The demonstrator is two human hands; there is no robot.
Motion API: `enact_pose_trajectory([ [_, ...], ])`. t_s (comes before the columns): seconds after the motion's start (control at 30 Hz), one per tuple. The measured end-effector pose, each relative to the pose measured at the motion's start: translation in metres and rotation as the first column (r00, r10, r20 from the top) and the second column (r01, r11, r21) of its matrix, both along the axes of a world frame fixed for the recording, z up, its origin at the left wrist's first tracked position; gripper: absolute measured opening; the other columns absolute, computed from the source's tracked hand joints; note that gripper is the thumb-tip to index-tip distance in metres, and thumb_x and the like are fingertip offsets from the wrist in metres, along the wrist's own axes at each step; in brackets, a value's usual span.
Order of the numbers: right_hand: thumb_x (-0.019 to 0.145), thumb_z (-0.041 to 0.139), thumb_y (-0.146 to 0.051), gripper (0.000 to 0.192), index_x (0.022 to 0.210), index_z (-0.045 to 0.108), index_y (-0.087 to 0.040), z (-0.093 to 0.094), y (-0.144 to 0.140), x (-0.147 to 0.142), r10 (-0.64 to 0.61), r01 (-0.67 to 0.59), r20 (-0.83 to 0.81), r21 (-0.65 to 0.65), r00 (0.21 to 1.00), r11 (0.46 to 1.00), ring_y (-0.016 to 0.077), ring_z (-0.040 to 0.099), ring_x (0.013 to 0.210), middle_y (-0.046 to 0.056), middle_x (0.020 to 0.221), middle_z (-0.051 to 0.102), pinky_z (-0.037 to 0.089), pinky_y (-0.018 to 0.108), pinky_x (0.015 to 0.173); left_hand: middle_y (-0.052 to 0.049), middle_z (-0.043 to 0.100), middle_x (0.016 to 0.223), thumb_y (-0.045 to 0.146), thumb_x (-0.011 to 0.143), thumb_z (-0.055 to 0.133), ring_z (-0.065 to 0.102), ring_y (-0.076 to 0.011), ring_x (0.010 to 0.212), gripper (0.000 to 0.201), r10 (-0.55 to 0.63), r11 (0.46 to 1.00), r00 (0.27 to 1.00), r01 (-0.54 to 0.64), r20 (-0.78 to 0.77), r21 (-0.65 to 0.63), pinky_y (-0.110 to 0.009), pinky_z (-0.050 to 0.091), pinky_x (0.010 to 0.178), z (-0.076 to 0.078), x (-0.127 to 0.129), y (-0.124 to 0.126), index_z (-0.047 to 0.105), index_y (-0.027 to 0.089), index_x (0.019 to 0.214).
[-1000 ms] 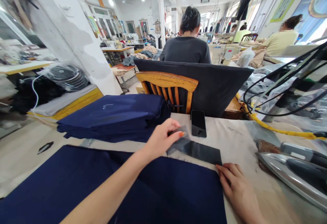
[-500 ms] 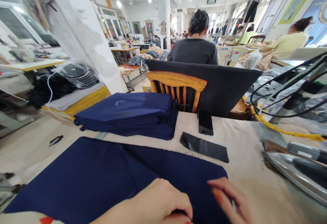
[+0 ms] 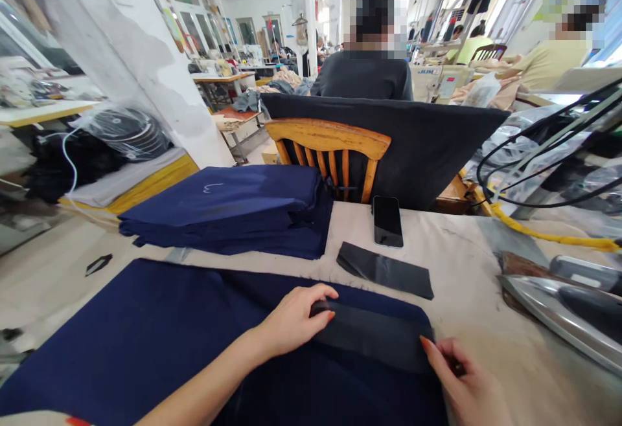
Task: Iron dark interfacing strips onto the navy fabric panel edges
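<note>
A dark strip of interfacing [image 3: 376, 338] lies flat on the far right edge of a navy fabric panel [image 3: 160, 335] spread on the table. My left hand [image 3: 294, 318] pinches the strip's left end between thumb and fingers. At the strip's right end, the fingertips of my right hand [image 3: 461, 384] press down on it. A pile of more dark strips [image 3: 386, 270] rests on the table just beyond.
A stack of folded navy pieces [image 3: 228, 215] sits at the table's far left. A black phone [image 3: 387, 220] lies near the far edge. An iron [image 3: 558, 313] rests at the right, with cables and a yellow hose behind. A wooden chair [image 3: 328, 157] and a seated person stand beyond.
My left hand picked a strip from the pile by the phone, both hands drew back toward me, and the strip now lies on the navy panel's right edge, held at both ends.
</note>
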State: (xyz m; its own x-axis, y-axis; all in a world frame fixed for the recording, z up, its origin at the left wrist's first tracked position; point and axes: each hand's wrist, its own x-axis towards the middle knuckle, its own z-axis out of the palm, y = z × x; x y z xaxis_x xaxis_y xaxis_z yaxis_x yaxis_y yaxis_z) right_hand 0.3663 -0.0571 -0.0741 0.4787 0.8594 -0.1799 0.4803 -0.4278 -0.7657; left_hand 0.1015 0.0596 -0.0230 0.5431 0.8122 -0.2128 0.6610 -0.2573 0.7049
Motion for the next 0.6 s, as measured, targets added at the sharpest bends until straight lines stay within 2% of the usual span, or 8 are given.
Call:
enact_pose_trajectory([
  [0.13,0.077,0.041,-0.07,0.045,0.066,0.053,-0.028,-0.001,0.007,-0.003,-0.001,0.017,0.197,-0.081,0.98,0.997,0.0162,0.05,0.05,-0.004,0.054,0.052,0.037,0.029,0.051,-0.002,0.065,0.095,0.024,0.085,0.051,0.061,-0.0173,0.08,0.039,0.049,0.989,0.995,-0.036,-0.081,0.146,-0.027,0.046,0.072,-0.017,0.004,0.002,0.054,0.024,0.124],
  [0.3,0.079,0.038,-0.068,0.043,0.067,0.051,-0.029,-0.011,0.007,-0.008,0.037,-0.01,0.285,-0.096,0.958,0.995,0.0179,0.054,0.052,-0.003,0.057,0.054,0.038,0.03,0.05,0.002,0.063,0.086,0.026,0.086,0.05,0.061,-0.0158,0.077,0.039,0.079,0.981,0.986,-0.05,-0.148,0.189,-0.026,0.046,0.071,-0.024,0.004,0.003,0.051,0.025,0.125],
  [0.43,0.08,0.037,-0.067,0.042,0.07,0.048,-0.028,-0.019,0.007,0.0,0.065,-0.036,0.324,-0.095,0.944,0.995,0.0174,0.054,0.052,-0.004,0.059,0.053,0.038,0.031,0.05,0.003,0.061,0.082,0.025,0.088,0.051,0.06,-0.014,0.074,0.036,0.085,0.972,0.981,-0.043,-0.176,0.232,-0.024,0.046,0.069,-0.029,0.002,0.004,0.052,0.026,0.124],
  [0.53,0.082,0.042,-0.061,0.035,0.083,0.048,-0.027,-0.014,0.002,0.01,0.004,0.003,0.334,-0.021,0.943,1.0,0.0164,0.057,0.053,-0.003,0.067,0.058,0.043,0.03,0.05,0.0,0.06,0.092,0.023,0.091,0.046,0.06,-0.0154,0.083,0.034,0.118,0.942,0.978,-0.054,-0.174,0.331,-0.025,0.047,0.072,-0.031,-0.003,0.002,0.05,0.024,0.124],
  [0.57,0.082,0.044,-0.058,0.033,0.087,0.048,-0.027,-0.01,-0.001,0.012,0.008,-0.02,0.338,0.034,0.941,0.999,0.0154,0.057,0.053,-0.003,0.069,0.06,0.045,0.029,0.05,-0.002,0.059,0.098,0.022,0.092,0.044,0.06,-0.0163,0.088,0.034,0.138,0.926,0.978,-0.07,-0.159,0.372,-0.026,0.048,0.074,-0.03,-0.005,0.0,0.049,0.023,0.125],
  [0.6,0.083,0.048,-0.054,0.03,0.091,0.049,-0.026,-0.006,-0.006,0.012,0.072,-0.108,0.344,0.086,0.936,0.99,0.0141,0.058,0.053,-0.002,0.07,0.06,0.046,0.027,0.05,-0.003,0.057,0.104,0.021,0.092,0.043,0.059,-0.0169,0.093,0.034,0.158,0.909,0.978,-0.09,-0.137,0.406,-0.027,0.049,0.077,-0.029,-0.008,-0.003,0.047,0.023,0.126],
])
